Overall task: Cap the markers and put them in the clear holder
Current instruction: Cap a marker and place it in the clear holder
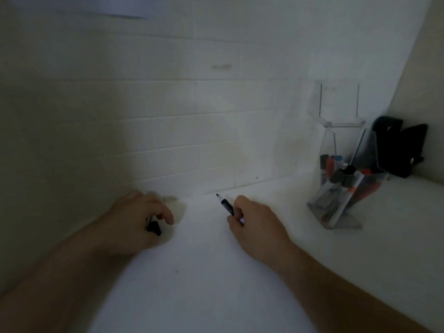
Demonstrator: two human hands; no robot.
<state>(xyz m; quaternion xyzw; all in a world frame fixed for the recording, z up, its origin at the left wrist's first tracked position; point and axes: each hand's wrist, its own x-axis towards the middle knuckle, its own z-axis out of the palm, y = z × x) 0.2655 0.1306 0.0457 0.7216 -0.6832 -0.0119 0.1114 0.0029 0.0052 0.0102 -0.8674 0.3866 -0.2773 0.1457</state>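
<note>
The right hand (254, 219) holds a black marker (225, 205) with its fingers curled around the lower part. The marker has no cap on. Its tip points up and away from the person, toward the tiled wall (168, 128), and leans a little to the left. So the long line of the marker runs from the hand up toward the wall.

The left hand (139, 217) is curled around a small dark thing (153, 225). It looks like the cap, but the picture is dim and I cannot be sure. A second thing may sit in that hand too; I cannot tell.

The two hands are apart, with bare white counter (204, 272) between them. The left hand is to the left of the marker tip and a bit lower. To put the cap on, I think the open end of the cap must face the tip and line up with the marker's long line. The hands need to come together.

The clear holder (348, 205) stands on the counter to the right of the marker, near the corner. It already has several markers inside. The right hand is the nearer one to it, so that hand could best drop the marker in. A black thing (398, 145) sits behind the holder.
</note>
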